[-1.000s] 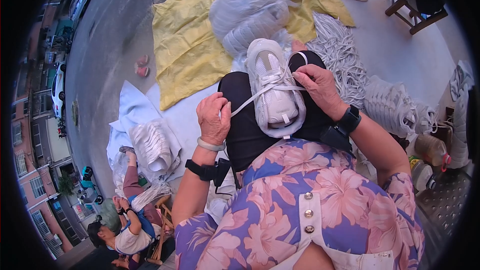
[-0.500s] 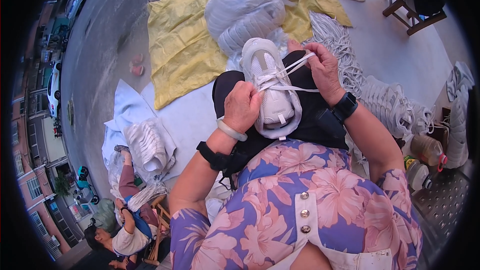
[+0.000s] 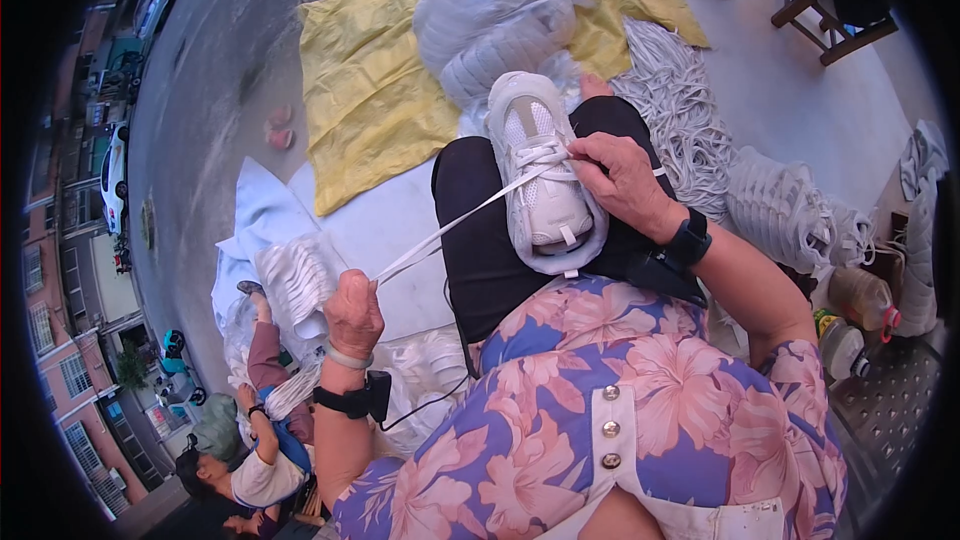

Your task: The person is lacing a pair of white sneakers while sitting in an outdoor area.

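On my lap, between my black-clad thighs, lies a white sneaker [image 3: 550, 205] with its toe pointing away from me. White shoelace [image 3: 450, 230] runs taut from the shoe's eyelets down to the left. My left hand [image 3: 353, 316] is closed in a fist around the far end of it, well clear of the shoe. At the right edge of the lacing, my right hand [image 3: 625, 183] pinches at the lace beside the eyelets. What exactly its fingertips grip is partly hidden.
Ahead lie a yellow sheet [image 3: 370, 70] and bagged white shoe parts [image 3: 490, 20]. A heap of white laces [image 3: 680, 90] and stacked white shoes [image 3: 775, 195] are on the right, near plastic bottles [image 3: 855, 300]. Another person [image 3: 265, 460] sits at lower left; a wooden stool [image 3: 825, 20] stands far right.
My left hand has pulled away from the shoe to the lower left, drawing a lace out taut. My right hand has come down and left onto the lacing.
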Available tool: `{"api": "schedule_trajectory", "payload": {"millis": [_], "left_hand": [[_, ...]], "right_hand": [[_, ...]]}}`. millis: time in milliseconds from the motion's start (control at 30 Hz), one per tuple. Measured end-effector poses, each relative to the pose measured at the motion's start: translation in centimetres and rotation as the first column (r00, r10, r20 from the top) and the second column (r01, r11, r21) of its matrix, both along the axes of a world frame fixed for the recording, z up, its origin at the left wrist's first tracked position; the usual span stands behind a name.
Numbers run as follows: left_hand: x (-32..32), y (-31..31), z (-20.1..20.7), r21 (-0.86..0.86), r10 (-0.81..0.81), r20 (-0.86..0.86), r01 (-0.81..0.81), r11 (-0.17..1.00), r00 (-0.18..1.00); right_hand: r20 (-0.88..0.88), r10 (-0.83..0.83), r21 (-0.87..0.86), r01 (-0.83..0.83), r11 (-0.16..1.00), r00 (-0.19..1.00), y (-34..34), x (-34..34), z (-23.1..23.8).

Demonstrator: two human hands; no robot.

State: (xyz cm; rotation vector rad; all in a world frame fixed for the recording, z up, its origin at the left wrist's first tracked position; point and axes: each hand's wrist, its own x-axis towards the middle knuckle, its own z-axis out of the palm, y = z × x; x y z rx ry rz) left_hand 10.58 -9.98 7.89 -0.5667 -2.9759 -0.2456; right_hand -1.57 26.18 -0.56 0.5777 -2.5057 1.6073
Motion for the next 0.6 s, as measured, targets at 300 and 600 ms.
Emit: {"api": "schedule_trajectory", "payload": {"millis": [300,600], "left_hand": [[2.0,0.0,-3.4,-0.026,0.205,-0.064,-0.207,0.978,0.977],[-1.9,0.9,-2.6,0.373,0.396,-0.052,-0.350,0.859,0.917]], "right_hand": [[-0.038,0.092,0.357,-0.073,0.931,0.995,0.7,3.1,1.9],[-0.118,0.072,0.437,-0.013,0.899,0.990,-1.5,1.6,0.5]]}}
